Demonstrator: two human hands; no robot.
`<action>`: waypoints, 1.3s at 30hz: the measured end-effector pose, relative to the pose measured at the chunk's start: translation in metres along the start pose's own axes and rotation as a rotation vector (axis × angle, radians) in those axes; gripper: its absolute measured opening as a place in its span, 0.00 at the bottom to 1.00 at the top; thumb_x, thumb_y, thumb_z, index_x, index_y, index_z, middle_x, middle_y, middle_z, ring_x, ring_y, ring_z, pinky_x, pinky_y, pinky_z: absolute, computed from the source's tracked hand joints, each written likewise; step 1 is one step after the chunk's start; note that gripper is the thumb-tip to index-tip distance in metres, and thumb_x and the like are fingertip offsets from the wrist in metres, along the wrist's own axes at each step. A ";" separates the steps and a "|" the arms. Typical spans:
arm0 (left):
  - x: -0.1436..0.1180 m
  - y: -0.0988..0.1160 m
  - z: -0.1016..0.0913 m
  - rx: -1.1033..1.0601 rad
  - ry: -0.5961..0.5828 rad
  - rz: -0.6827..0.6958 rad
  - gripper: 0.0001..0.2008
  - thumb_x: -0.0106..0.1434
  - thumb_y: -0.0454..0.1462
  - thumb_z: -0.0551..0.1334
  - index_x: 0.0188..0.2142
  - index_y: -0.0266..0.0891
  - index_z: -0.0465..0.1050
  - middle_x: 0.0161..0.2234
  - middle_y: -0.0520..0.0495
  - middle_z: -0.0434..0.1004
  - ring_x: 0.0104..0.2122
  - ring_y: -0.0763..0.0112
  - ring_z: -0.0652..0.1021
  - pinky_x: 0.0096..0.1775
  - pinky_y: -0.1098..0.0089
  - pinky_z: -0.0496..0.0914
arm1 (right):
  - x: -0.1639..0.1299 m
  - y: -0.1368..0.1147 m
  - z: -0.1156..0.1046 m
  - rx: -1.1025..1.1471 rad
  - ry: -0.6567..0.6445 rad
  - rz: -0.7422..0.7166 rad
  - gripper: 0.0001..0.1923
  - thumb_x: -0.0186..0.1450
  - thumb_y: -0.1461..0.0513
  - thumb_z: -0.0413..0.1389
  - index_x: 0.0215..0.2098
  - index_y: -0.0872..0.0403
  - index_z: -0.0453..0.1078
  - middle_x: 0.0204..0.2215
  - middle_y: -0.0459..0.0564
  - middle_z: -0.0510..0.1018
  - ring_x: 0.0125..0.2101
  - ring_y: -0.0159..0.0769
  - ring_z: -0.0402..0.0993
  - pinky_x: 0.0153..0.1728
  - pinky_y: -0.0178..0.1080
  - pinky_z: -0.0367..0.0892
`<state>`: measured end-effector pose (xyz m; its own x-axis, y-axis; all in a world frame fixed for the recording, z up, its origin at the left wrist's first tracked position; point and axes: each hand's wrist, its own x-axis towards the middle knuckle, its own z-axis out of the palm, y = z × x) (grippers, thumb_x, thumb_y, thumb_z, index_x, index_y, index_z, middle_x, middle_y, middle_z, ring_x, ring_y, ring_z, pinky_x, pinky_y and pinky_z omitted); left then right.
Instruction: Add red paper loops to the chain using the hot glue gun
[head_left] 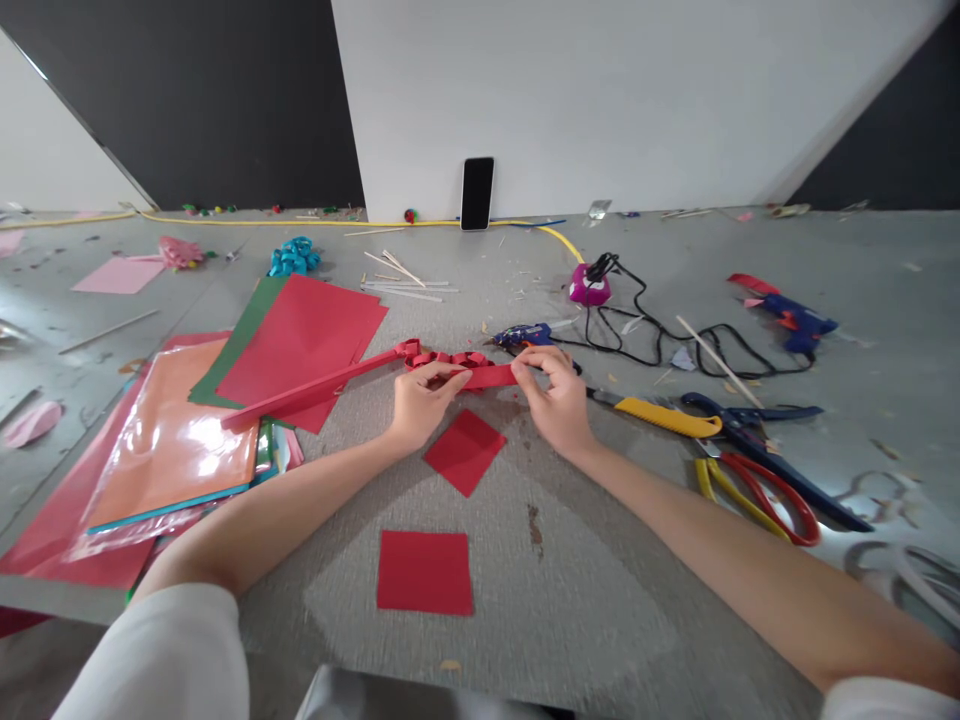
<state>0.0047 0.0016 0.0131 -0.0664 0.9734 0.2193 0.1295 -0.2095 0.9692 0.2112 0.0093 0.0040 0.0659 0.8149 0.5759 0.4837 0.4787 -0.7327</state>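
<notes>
My left hand (417,403) and my right hand (556,395) both pinch a long red paper strip (491,377) that lies across the grey surface. The strip's middle part (448,359) is pleated into small folds, and its flat left end (300,398) reaches over a stack of red and green paper sheets (300,335). Between my wrists lies a small red paper square (465,451). A second red square (424,571) lies closer to me.
An orange sheet in a plastic sleeve (176,445) lies left. A blue glue gun (525,336) sits just behind my right hand, another (795,322) far right, with black cables (652,335). A yellow-handled cutter (664,416) and scissors (757,470) lie right. A phone (477,193) leans on the wall.
</notes>
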 end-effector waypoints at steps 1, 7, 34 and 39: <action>0.000 0.000 0.000 -0.004 0.003 -0.008 0.10 0.62 0.45 0.72 0.35 0.40 0.85 0.23 0.51 0.79 0.23 0.74 0.74 0.28 0.72 0.68 | 0.000 0.000 0.000 -0.002 0.003 0.005 0.17 0.72 0.47 0.57 0.36 0.49 0.75 0.39 0.52 0.80 0.45 0.45 0.76 0.53 0.51 0.67; 0.000 -0.002 0.000 -0.052 -0.003 -0.017 0.12 0.61 0.45 0.72 0.34 0.39 0.85 0.23 0.51 0.79 0.23 0.74 0.74 0.28 0.72 0.69 | 0.000 0.002 -0.002 0.023 0.136 0.058 0.18 0.72 0.46 0.58 0.35 0.50 0.75 0.38 0.52 0.80 0.42 0.42 0.76 0.43 0.44 0.69; 0.004 -0.004 -0.002 -0.053 0.050 0.300 0.11 0.63 0.45 0.73 0.29 0.42 0.83 0.37 0.43 0.85 0.42 0.65 0.81 0.51 0.60 0.74 | -0.003 -0.004 -0.001 0.404 -0.020 0.186 0.18 0.67 0.45 0.63 0.45 0.48 0.71 0.29 0.45 0.72 0.27 0.34 0.69 0.28 0.38 0.67; 0.004 -0.005 -0.005 -0.009 -0.039 0.432 0.10 0.64 0.45 0.73 0.31 0.42 0.84 0.37 0.43 0.84 0.40 0.65 0.80 0.48 0.60 0.74 | -0.001 -0.004 -0.003 0.253 -0.129 0.039 0.17 0.67 0.47 0.64 0.46 0.48 0.77 0.39 0.49 0.71 0.40 0.39 0.70 0.43 0.43 0.70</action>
<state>-0.0011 0.0063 0.0098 0.0294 0.7988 0.6009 0.1287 -0.5992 0.7902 0.2116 0.0055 0.0074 -0.0395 0.8617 0.5059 0.2492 0.4988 -0.8301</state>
